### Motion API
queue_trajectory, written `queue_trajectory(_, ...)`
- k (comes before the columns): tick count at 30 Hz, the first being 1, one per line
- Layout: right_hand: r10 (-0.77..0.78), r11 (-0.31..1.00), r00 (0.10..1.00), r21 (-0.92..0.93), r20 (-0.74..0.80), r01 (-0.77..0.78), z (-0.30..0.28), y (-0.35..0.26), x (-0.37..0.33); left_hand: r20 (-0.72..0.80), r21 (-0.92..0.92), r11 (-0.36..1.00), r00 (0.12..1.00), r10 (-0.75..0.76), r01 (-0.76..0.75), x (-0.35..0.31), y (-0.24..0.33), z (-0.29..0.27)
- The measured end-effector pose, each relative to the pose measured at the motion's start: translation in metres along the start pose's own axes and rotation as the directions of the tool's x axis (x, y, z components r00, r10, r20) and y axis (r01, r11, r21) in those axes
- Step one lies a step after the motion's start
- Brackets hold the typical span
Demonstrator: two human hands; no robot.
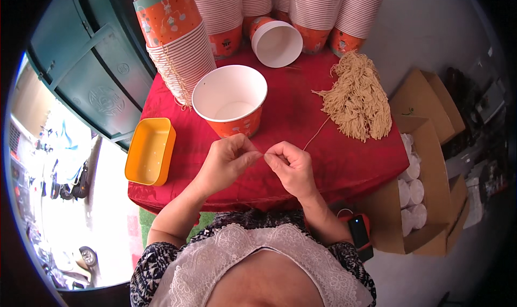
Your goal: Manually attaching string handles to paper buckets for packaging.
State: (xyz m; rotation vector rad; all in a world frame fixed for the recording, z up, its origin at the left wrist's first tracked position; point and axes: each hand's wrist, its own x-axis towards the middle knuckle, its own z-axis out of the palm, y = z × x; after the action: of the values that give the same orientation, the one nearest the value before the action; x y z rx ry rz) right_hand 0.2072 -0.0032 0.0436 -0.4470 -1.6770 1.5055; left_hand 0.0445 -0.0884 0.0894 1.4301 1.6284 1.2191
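Over the near part of the red-covered table (291, 105), my left hand (229, 161) and my right hand (292, 169) meet with pinched fingertips. A thin beige string (316, 133) runs from behind my right hand, which is closed on it, toward the loose heap of beige strings (362, 99) on the right. What my left fingers pinch is too small to make out. Just beyond my left hand stands a white-lined orange paper bucket (242, 118), upright, its inside showing white. To the left lies a yellow plastic container (149, 152), its open top facing up.
Tall stacks of nested paper buckets (218, 11) line the table's back; one stack (180, 62) leans at left with strings on it. Another bucket (277, 44) lies on its side. Right of the table, a cardboard box (428, 186) holds white rolls. A green metal door (99, 75) stands left.
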Motion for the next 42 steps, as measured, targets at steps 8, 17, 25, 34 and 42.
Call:
queue_trajectory(8, -0.045, 0.999, 0.996, -0.006, -0.082, 0.045, 0.005, 0.002, 0.001, -0.155, 0.098, 0.980, 0.970, 0.189, -0.175, 0.004, 0.001, 0.003)
queue_trajectory(17, -0.090, 0.996, 0.964, -0.016, -0.249, 0.089, 0.002, -0.001, 0.010, -0.091, 0.870, 0.445, 0.818, 0.568, -0.212, 0.025, 0.030, -0.014)
queue_trajectory(25, -0.175, 0.982, 0.944, -0.121, -0.279, 0.146, 0.007, -0.002, 0.018, 0.016, 0.846, 0.450, 0.856, 0.517, -0.287, 0.021, 0.013, -0.036)
queue_trajectory(34, -0.164, 0.978, 0.947, -0.170, -0.278, 0.120, 0.012, 0.001, 0.025, -0.042, 0.750, 0.600, 0.885, 0.463, -0.278, 0.007, 0.026, -0.039)
queue_trajectory(42, -0.156, 0.977, 0.950, -0.187, -0.272, 0.107, 0.013, 0.005, 0.028, -0.043, 0.718, 0.623, 0.874, 0.483, -0.309, 0.011, 0.025, -0.046)
